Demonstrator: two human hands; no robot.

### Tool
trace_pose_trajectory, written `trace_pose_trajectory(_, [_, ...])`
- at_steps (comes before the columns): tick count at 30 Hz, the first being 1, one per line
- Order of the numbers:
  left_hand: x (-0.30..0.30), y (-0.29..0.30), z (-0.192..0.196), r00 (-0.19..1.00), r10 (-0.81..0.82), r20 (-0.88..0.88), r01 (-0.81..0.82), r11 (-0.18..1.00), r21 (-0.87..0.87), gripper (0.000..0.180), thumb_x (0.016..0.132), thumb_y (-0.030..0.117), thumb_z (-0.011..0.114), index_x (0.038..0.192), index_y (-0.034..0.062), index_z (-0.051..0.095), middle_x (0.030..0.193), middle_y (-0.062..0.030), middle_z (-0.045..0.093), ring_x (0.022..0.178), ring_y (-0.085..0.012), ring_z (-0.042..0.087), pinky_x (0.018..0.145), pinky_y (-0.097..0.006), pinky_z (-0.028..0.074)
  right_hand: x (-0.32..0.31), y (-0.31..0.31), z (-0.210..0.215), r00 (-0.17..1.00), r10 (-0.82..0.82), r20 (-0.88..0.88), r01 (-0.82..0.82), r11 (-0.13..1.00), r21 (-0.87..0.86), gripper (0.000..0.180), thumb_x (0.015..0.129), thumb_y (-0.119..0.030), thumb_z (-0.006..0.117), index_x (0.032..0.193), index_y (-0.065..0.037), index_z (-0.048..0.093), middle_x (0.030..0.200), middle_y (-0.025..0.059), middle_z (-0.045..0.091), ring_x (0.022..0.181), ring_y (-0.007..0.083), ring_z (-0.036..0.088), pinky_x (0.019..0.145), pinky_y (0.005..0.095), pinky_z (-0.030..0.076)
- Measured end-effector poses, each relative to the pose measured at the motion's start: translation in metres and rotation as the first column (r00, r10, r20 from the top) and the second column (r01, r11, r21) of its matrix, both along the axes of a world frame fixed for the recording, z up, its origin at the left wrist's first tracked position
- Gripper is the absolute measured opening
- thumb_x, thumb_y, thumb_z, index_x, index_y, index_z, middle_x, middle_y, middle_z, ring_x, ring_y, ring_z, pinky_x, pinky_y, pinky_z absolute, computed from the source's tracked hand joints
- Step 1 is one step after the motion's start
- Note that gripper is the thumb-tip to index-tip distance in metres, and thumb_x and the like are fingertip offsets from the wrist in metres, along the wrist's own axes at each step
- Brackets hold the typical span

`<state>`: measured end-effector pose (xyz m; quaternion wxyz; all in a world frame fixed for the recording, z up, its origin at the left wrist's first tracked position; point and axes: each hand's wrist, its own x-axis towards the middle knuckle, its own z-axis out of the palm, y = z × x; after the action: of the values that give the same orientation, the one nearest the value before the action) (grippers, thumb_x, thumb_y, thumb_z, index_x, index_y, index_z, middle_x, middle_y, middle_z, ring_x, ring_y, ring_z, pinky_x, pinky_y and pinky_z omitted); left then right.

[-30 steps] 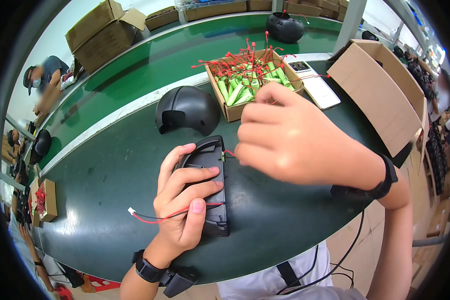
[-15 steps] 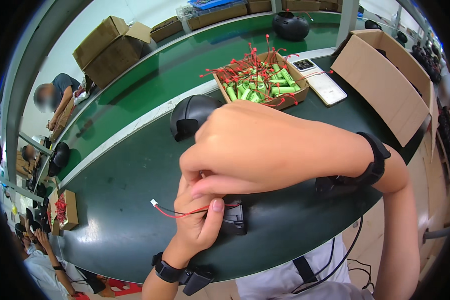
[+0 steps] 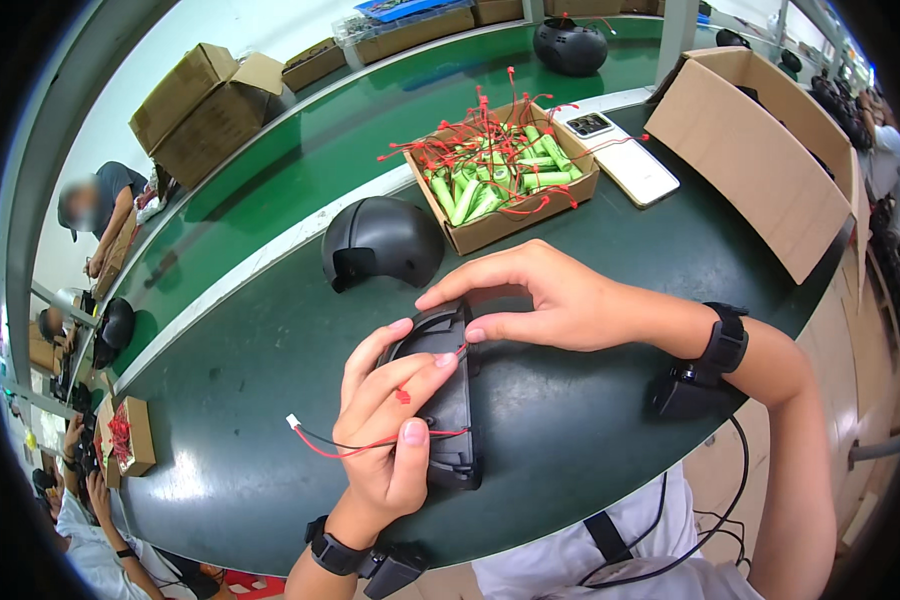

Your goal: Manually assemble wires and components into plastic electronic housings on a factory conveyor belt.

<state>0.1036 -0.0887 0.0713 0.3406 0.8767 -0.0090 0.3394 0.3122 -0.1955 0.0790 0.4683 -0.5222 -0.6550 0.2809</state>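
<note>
In my left hand [image 3: 395,430] is a curved black plastic shell [image 3: 452,400], its fingers and thumb closed round the left side. A red and black wire pair [image 3: 345,447] leaves the shell under my left thumb and ends in a small white connector [image 3: 292,421]. Between my left fingers shows a small red connector [image 3: 402,396]. My right hand [image 3: 550,305] grips the shell's upper end, index finger on the far side and thumb at the near edge, beside a bit of red wire. What sits inside the shell is partly hidden by my left fingers.
Beyond my hands stands a rounded black housing [image 3: 385,243]. A cardboard tray [image 3: 500,232] holds green battery cells with red-tipped wires, beside a white phone [image 3: 625,165]. At right is a large open carton [image 3: 760,165]; at left, a small box [image 3: 138,437]. Other people work along the left.
My right hand has come away from in front of my left fingers, and its fingers have spread onto the shell's upper end. More of the shell and the red connector now show.
</note>
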Motion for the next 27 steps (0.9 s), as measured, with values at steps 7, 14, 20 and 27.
trace_pose_trajectory(7, [-0.004,-0.001,-0.006,0.999,0.047,0.026,-0.045,0.997,-0.07,0.047,0.09,0.024,0.04,0.122,-0.0029,0.061,0.115,-0.0192,0.063,0.121,-0.0433,0.049,0.102,-0.048,0.037,-0.007,0.001,-0.008,0.988,0.01,-0.154,-0.001,0.998,0.06,0.04,0.079,-0.005,0.072,0.118,0.0,0.062,0.112,0.013,0.066,0.103,0.0205,0.064,0.097,0.0344,0.05])
trace_pose_trajectory(14, [-0.003,-0.006,-0.004,0.999,0.05,0.02,-0.047,0.991,-0.127,0.047,0.09,0.023,0.04,0.123,-0.0048,0.059,0.118,-0.0225,0.061,0.117,-0.0452,0.052,0.105,-0.054,0.035,-0.007,-0.001,-0.009,0.977,0.005,-0.214,0.007,0.999,0.054,0.04,0.078,-0.004,0.073,0.116,0.001,0.063,0.111,0.0122,0.066,0.103,0.0203,0.064,0.096,0.0344,0.051])
trace_pose_trajectory(20, [-0.003,-0.002,-0.002,0.999,0.022,0.036,-0.018,0.995,-0.095,0.047,0.09,0.022,0.04,0.122,-0.0067,0.059,0.118,-0.0239,0.061,0.114,-0.0442,0.055,0.106,-0.054,0.035,-0.011,-0.002,-0.003,0.982,-0.038,-0.183,0.047,0.998,0.045,0.041,0.075,-0.001,0.073,0.115,0.001,0.063,0.107,0.012,0.067,0.101,0.0202,0.064,0.095,0.0346,0.052])
trace_pose_trajectory(27, [-0.01,0.016,0.003,0.989,0.106,0.105,-0.092,0.987,-0.134,0.052,0.089,0.029,0.038,0.119,-0.0057,0.062,0.115,-0.0243,0.062,0.117,-0.0388,0.055,0.103,-0.046,0.038,-0.008,0.026,0.015,0.995,0.06,-0.076,-0.055,0.996,0.069,0.042,0.078,-0.009,0.072,0.118,0.001,0.062,0.11,0.0113,0.067,0.099,0.018,0.064,0.093,0.0336,0.051])
